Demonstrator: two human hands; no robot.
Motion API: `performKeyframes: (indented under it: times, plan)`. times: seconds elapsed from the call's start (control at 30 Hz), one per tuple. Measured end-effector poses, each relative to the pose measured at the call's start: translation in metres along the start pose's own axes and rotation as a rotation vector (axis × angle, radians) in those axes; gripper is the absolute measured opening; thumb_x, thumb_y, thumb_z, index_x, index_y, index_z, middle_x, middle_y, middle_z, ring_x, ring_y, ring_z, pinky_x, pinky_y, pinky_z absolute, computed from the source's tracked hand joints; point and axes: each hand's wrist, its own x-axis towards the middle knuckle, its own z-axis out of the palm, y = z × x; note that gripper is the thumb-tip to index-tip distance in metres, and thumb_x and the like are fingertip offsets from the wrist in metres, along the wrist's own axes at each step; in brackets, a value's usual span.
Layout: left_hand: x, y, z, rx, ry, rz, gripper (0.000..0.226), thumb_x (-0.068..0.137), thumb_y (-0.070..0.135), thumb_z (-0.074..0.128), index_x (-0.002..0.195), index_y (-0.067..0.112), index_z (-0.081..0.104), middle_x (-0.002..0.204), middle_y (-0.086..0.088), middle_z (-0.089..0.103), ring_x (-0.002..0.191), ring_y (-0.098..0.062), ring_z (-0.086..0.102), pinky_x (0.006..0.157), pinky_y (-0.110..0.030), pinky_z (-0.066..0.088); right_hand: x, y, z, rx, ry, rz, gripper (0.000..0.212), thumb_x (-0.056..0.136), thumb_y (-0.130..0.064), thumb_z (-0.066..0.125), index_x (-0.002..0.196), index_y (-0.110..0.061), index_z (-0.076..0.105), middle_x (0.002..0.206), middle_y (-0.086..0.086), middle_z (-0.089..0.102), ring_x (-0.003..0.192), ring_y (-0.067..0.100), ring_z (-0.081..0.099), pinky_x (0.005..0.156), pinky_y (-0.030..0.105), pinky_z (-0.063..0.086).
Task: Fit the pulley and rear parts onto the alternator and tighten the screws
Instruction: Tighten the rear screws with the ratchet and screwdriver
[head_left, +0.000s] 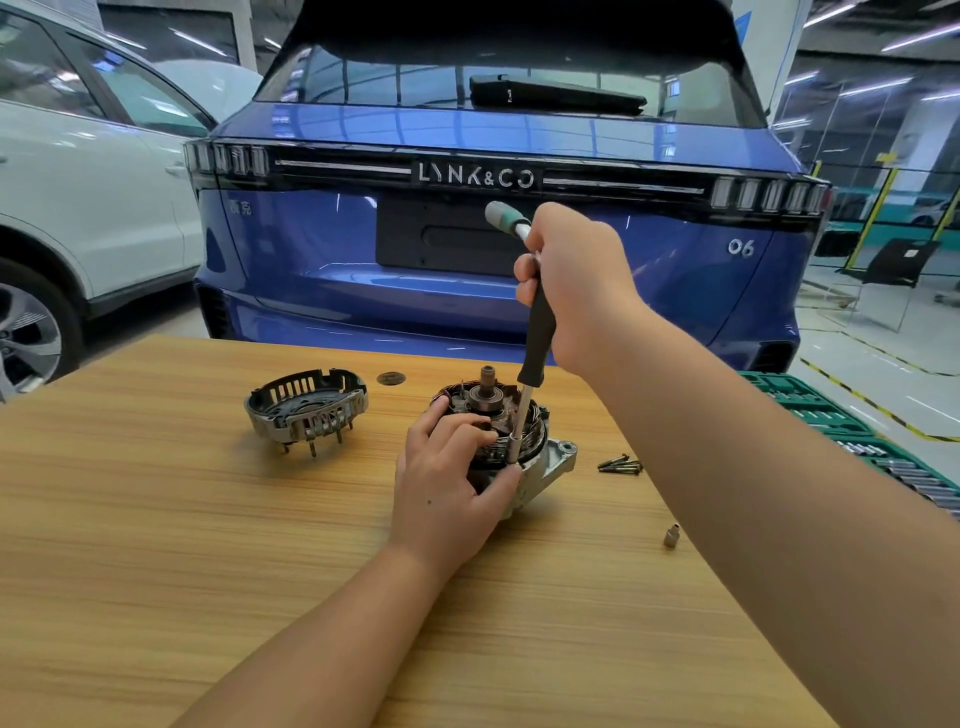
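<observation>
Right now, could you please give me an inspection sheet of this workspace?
Surface: wooden table, wood-grain top.
Job's things: alternator stands shaft up, rear open; rear cover lies apart to its left; loose screws to its right.
Clutter: one socket near the right edge; a round disc at the far edge.
Grippers: left hand grips the alternator; right hand grips a screwdriver, tip down on the alternator's rim.
Cables: nothing seen.
Surroundings: blue car behind, white car at left, green socket tray at right.
</observation>
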Motion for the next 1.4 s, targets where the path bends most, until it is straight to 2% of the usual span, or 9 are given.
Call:
performKeyframes:
  times: [0.2,0.4,0.53,0.63,0.77,0.9,1.1,1.27,1.4]
  plan:
    - [0.0,-0.001,-0.001,0.006,0.003,0.004,0.035,0.081,0.044,0.065,0.106,0.019,0.069,0.128,0.01,0.062,0.147,-0.017,0.025,0.115,-0.049,0.028,0.004,0.003,-0.003,-0.035,-0.016,-0.048,0.017,0.087,-0.01,0.045,0.098,-0.009,0.058,0.073,0.007,0.056,0.054,0.01,0.045,0.052,0.024,0.039]
    - [-0.001,-0.001,0.0,0.006,0.01,0.016,0.035,0.082,0.044,0.065,0.107,0.019,0.069,0.127,0.008,0.062,0.145,-0.013,0.023,0.115,-0.049,0.029,0.007,0.004,0.001,-0.199,-0.08,-0.105,0.023,0.087,-0.015,0.044,0.103,-0.008,0.059,0.046,-0.005,0.059,0.064,0.017,0.049,0.066,0.036,0.039]
    - [-0.001,-0.001,0.0,0.005,0.011,0.007,0.035,0.082,0.043,0.066,0.106,0.019,0.069,0.127,0.01,0.062,0.145,-0.012,0.023,0.115,-0.053,0.03,0.005,0.003,0.001,-0.185,-0.125,-0.083,0.015,0.091,-0.015,0.051,0.101,-0.008,0.06,0.05,-0.003,0.055,0.049,0.011,0.045,0.054,0.025,0.04]
    - [-0.002,0.0,-0.001,0.003,0.02,0.012,0.034,0.081,0.042,0.066,0.105,0.018,0.069,0.126,0.01,0.063,0.142,-0.008,0.022,0.114,-0.053,0.031,0.004,0.0,-0.009,-0.055,-0.308,0.058,0.014,0.092,-0.011,0.055,0.102,-0.002,0.059,0.056,-0.002,0.05,0.048,0.01,0.042,0.048,0.021,0.041]
    - [-0.001,0.001,-0.003,0.005,-0.003,0.01,0.038,0.082,0.046,0.063,0.107,0.018,0.069,0.127,0.014,0.06,0.145,-0.011,0.023,0.115,-0.051,0.03,0.008,-0.009,-0.027,-0.007,-0.479,0.29,0.008,0.084,-0.019,0.053,0.088,-0.017,0.059,0.062,-0.009,0.054,0.056,0.012,0.054,0.08,0.037,0.049]
    - [0.001,0.001,-0.006,-0.006,-0.013,0.015,0.05,0.08,0.056,0.052,0.107,0.018,0.068,0.123,0.022,0.053,0.142,-0.005,0.02,0.114,-0.045,0.027,0.009,-0.012,-0.031,0.073,-0.413,0.304,0.009,0.084,-0.018,0.052,0.087,-0.022,0.059,0.062,-0.008,0.059,0.055,0.015,0.06,0.086,0.042,0.049]
    - [0.001,0.002,-0.004,0.007,-0.016,0.018,0.036,0.082,0.041,0.065,0.107,0.016,0.069,0.126,0.011,0.061,0.146,-0.017,0.025,0.114,-0.048,0.029,0.0,-0.004,-0.005,0.027,-0.206,0.136,0.034,0.09,-0.008,0.047,0.118,-0.023,0.057,0.049,-0.004,0.044,0.042,0.014,0.039,0.054,0.027,0.037]
    - [0.002,0.001,-0.004,0.022,-0.032,0.026,0.037,0.082,0.042,0.064,0.107,0.015,0.068,0.127,0.007,0.062,0.146,-0.02,0.026,0.113,-0.048,0.029,-0.004,-0.01,-0.004,0.05,-0.013,0.14,0.015,0.094,-0.005,0.045,0.086,-0.016,0.052,0.049,0.0,0.043,0.038,0.013,0.038,0.049,0.027,0.036]
    - [0.001,0.001,-0.002,0.014,-0.028,0.012,0.036,0.082,0.043,0.064,0.106,0.017,0.068,0.127,0.007,0.061,0.146,-0.019,0.025,0.114,-0.053,0.029,-0.003,-0.007,-0.007,0.005,-0.084,0.123,0.014,0.093,-0.006,0.046,0.086,-0.017,0.051,0.049,-0.001,0.044,0.041,0.014,0.039,0.051,0.028,0.037]
